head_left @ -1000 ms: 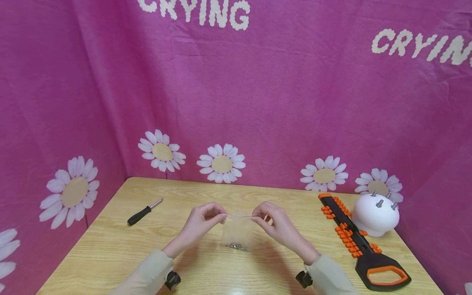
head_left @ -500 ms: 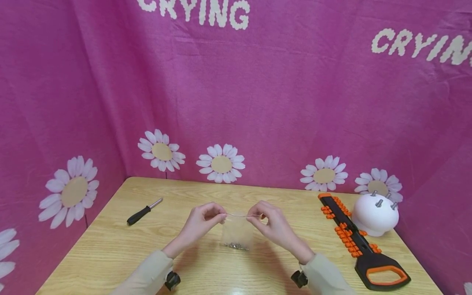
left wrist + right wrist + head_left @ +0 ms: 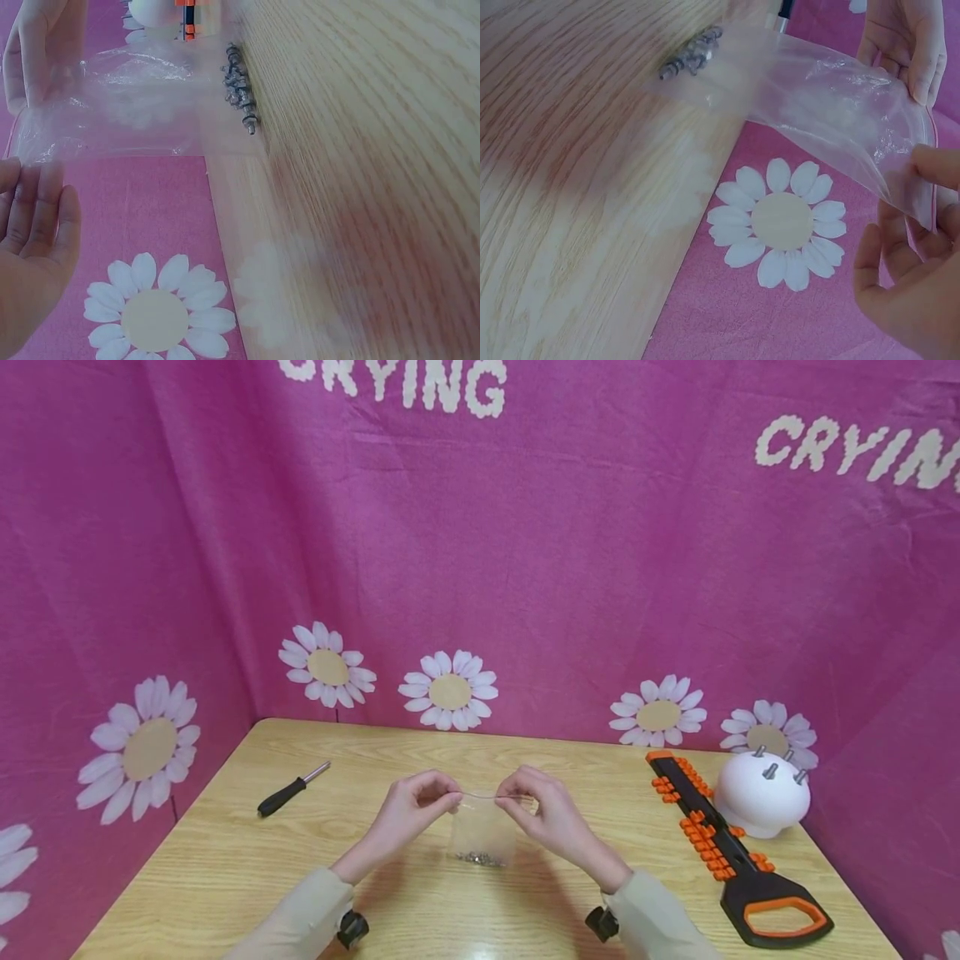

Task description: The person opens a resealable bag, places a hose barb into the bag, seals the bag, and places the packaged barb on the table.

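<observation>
A clear zip bag [image 3: 483, 831] hangs upright between both hands over the middle of the table. Small metal screws [image 3: 240, 90] lie heaped along its bottom. My left hand [image 3: 420, 806] pinches the left end of the bag's top edge between thumb and index finger. On the other side, my right hand [image 3: 551, 814] pinches the same edge a little in from its right corner. A reddish seal line [image 3: 933, 142] runs along that edge in the right wrist view.
A black-handled screwdriver [image 3: 288, 792] lies on the left of the wooden table [image 3: 360, 743]. At the right are a black rack with orange clips and handle [image 3: 780, 902] and a white rounded body with metal pegs [image 3: 761, 797]. Pink cloth [image 3: 525, 568] hangs behind.
My right hand has slid left along the bag's top edge, closer to my left hand. My left hand and the bag have stayed in place.
</observation>
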The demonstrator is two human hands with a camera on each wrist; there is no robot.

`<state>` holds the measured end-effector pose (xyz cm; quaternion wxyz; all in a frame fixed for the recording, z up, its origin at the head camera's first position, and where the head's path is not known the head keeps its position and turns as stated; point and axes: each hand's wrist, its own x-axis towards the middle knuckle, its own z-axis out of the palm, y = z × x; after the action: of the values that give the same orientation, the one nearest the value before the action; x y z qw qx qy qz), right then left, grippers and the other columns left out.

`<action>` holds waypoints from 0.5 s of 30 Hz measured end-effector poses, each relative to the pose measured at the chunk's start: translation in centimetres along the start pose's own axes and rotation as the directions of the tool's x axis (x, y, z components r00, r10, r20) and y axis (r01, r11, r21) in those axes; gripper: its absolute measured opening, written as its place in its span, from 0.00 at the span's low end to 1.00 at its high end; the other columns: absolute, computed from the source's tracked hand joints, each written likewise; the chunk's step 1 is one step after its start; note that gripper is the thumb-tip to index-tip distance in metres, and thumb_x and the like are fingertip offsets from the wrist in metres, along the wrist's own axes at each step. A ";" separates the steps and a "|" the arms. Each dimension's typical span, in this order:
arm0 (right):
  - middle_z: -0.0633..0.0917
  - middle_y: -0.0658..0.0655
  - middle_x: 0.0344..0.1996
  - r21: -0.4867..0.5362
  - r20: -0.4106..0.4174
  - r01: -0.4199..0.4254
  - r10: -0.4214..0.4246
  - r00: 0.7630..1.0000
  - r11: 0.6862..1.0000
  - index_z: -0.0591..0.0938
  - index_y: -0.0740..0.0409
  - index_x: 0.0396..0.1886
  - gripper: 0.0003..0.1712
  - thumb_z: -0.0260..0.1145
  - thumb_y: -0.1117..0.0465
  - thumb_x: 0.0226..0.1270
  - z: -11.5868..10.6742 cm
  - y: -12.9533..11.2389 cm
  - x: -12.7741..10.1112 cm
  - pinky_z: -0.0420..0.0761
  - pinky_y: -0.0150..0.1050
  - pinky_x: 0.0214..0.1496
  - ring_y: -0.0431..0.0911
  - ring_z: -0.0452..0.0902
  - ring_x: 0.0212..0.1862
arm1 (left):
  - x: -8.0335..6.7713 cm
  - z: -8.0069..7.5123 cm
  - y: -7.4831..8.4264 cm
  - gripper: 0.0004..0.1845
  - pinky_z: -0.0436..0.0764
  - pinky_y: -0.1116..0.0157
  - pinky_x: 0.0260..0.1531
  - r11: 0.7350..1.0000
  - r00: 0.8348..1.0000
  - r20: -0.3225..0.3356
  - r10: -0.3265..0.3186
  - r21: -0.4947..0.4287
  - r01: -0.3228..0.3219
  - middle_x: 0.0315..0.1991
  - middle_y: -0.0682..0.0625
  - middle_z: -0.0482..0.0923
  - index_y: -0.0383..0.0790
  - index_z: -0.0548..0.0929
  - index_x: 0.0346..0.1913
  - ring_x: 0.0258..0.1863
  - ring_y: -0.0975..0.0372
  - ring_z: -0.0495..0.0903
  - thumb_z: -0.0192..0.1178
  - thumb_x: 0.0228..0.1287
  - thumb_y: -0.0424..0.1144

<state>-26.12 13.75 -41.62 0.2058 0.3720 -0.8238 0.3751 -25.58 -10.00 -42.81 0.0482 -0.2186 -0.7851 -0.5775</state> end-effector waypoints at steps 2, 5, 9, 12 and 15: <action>0.85 0.51 0.31 -0.005 -0.001 0.005 -0.005 1.000 1.000 0.83 0.55 0.32 0.04 0.69 0.68 0.62 0.1 -0.1 0.1 0.83 0.34 0.43 0.40 0.81 0.36 | 0.0 0.0 0.1 0.06 0.82 0.73 0.39 1.000 1.000 0.003 0.001 0.000 -0.001 0.36 0.38 0.85 0.38 0.84 0.41 0.32 0.70 0.82 0.63 0.67 0.37; 0.85 0.50 0.31 -0.008 0.000 -0.006 0.006 1.000 1.000 0.83 0.56 0.32 0.03 0.69 0.67 0.63 0.2 -0.1 0.1 0.83 0.34 0.42 0.39 0.80 0.35 | -0.1 0.0 0.1 0.06 0.82 0.73 0.39 1.000 1.000 0.004 -0.002 -0.004 0.002 0.36 0.36 0.85 0.38 0.84 0.41 0.32 0.70 0.82 0.63 0.68 0.37; 0.84 0.49 0.30 -0.005 0.006 -0.014 0.014 1.000 1.000 0.84 0.56 0.34 0.02 0.70 0.64 0.64 0.3 0.0 0.2 0.81 0.32 0.40 0.37 0.77 0.34 | -0.1 0.0 0.0 0.06 0.82 0.72 0.38 1.000 1.000 0.004 0.001 -0.006 -0.001 0.36 0.36 0.85 0.38 0.84 0.41 0.32 0.70 0.82 0.63 0.67 0.37; 0.83 0.48 0.29 -0.003 0.009 0.004 -0.004 1.000 1.000 0.84 0.56 0.34 0.02 0.70 0.63 0.64 0.5 0.1 0.3 0.79 0.32 0.38 0.37 0.76 0.34 | -0.1 0.1 -0.1 0.06 0.82 0.72 0.38 1.000 1.000 0.006 0.008 -0.003 -0.008 0.35 0.39 0.86 0.38 0.84 0.41 0.32 0.69 0.82 0.63 0.67 0.38; 0.83 0.49 0.29 -0.007 0.007 0.027 -0.027 1.000 1.000 0.83 0.56 0.32 0.02 0.69 0.66 0.64 0.6 -0.1 0.5 0.79 0.31 0.38 0.37 0.76 0.33 | -0.1 0.2 -0.2 0.06 0.82 0.72 0.38 1.000 1.000 0.009 0.013 0.001 -0.013 0.34 0.41 0.86 0.38 0.84 0.41 0.32 0.68 0.82 0.64 0.67 0.38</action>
<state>-26.42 13.08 -41.66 0.2092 0.3838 -0.8208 0.3679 -25.55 -9.91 -43.03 0.0485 -0.2262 -0.7843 -0.5757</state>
